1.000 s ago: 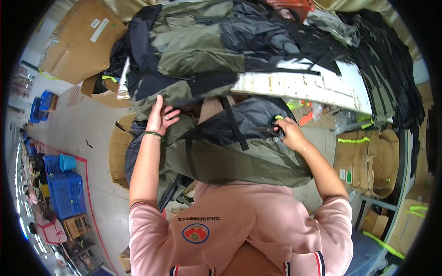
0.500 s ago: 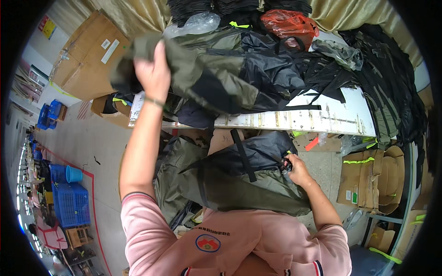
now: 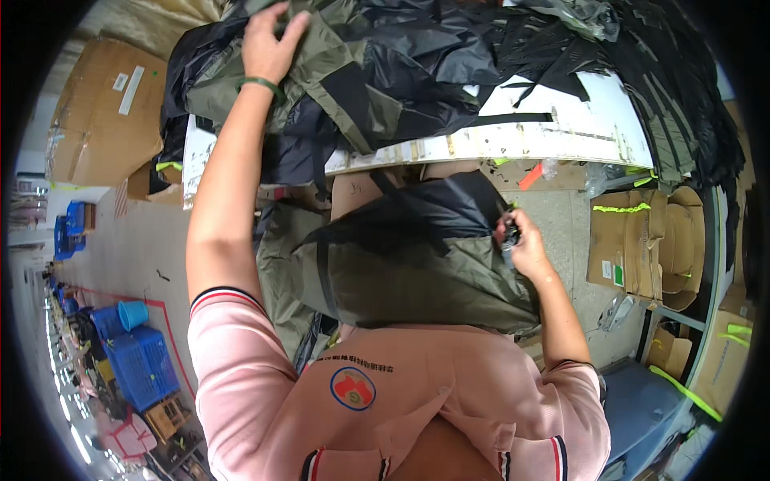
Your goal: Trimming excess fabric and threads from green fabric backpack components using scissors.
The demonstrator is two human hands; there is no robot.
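Observation:
My left hand (image 3: 271, 48) is stretched out over the heap of olive and black fabric pieces (image 3: 345, 88) on the white table. Its thumb and fingers are apart, and the fingertips are at the cloth. Across my lap drapes a large olive and black fabric piece (image 3: 401, 272) with black straps. At that piece's right edge, my right hand (image 3: 528, 244) is closed around dark-handled scissors (image 3: 511, 232). The fingers partly cover the scissors, so whether the blades touch the cloth cannot be told.
The white table's (image 3: 577, 132) worn front edge runs before me. Black and olive cloth strips (image 3: 682, 104) hang over its right end. Cardboard boxes stand at left (image 3: 104, 112) and right (image 3: 630, 240). Blue crates (image 3: 136, 361) and a light-blue bucket (image 3: 134, 314) are on the left floor.
The olive and black fabric that my left hand was swinging over the table now lies on the heap, with the hand opened above it. My right hand keeps the scissors beside the lap piece.

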